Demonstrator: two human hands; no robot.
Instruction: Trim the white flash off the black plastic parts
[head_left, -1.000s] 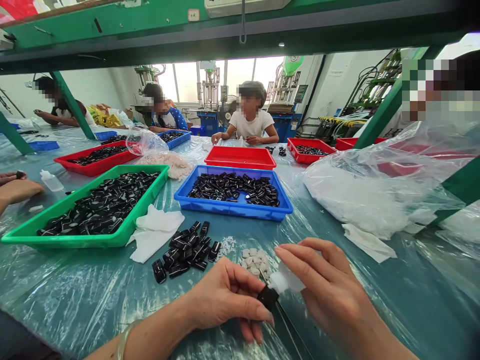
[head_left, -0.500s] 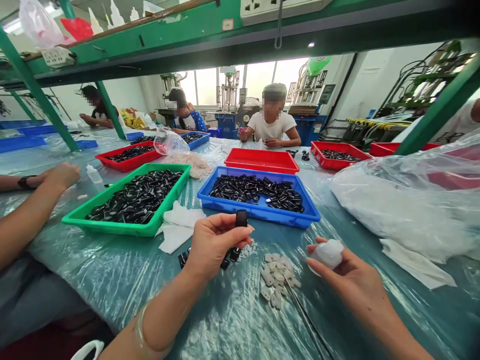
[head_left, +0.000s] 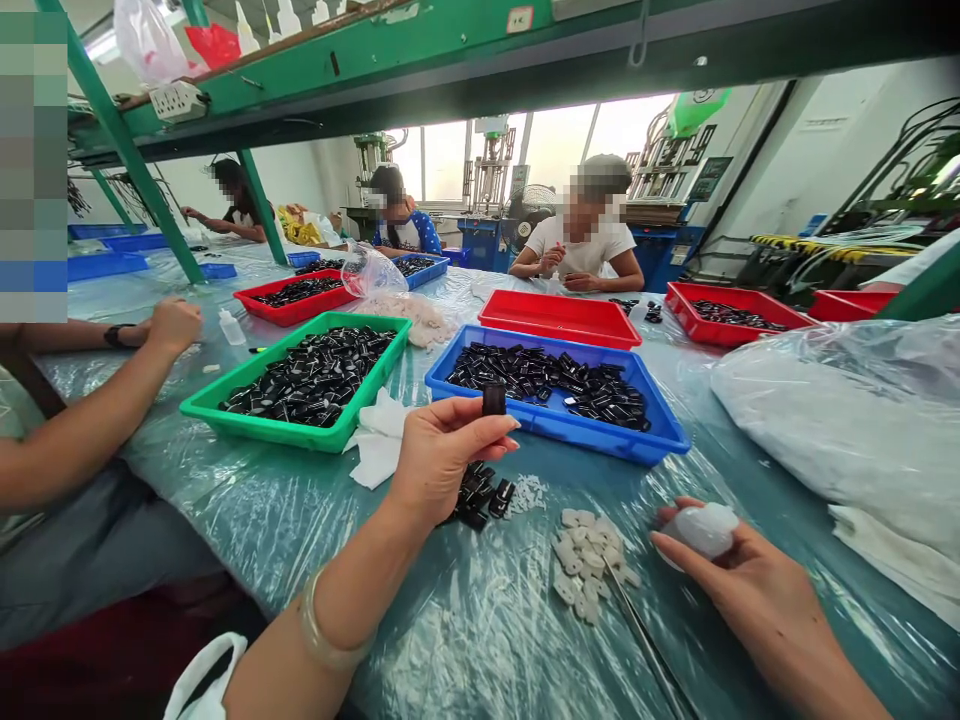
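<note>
My left hand (head_left: 439, 460) pinches a small black rectangular plastic part (head_left: 493, 400) upright between thumb and fingers, in front of the blue tray. Beneath that hand lies a loose heap of black parts (head_left: 474, 500), partly hidden by it. Tiny whitish bits (head_left: 527, 495) are scattered beside the heap. My right hand (head_left: 757, 580) is closed around a rounded, translucent white thing (head_left: 705, 530), whose full shape the fingers hide. Between my hands sits a pile of flat off-white pieces (head_left: 585, 565). Metal tweezers (head_left: 646, 635) rest with their tips on that pile.
A blue tray (head_left: 555, 432) and a green tray (head_left: 262, 428) hold many black parts. Behind them is a red tray (head_left: 559, 318). White tissue (head_left: 379, 440) lies by the green one. Plastic bag (head_left: 840, 390) at right; a co-worker's arm (head_left: 97, 410) at left. A green shelf (head_left: 420, 70) hangs overhead.
The view has shifted, so the table's contents appear farther right. Both hands keep hold of the same things. More of the black heap under my left hand now shows.
</note>
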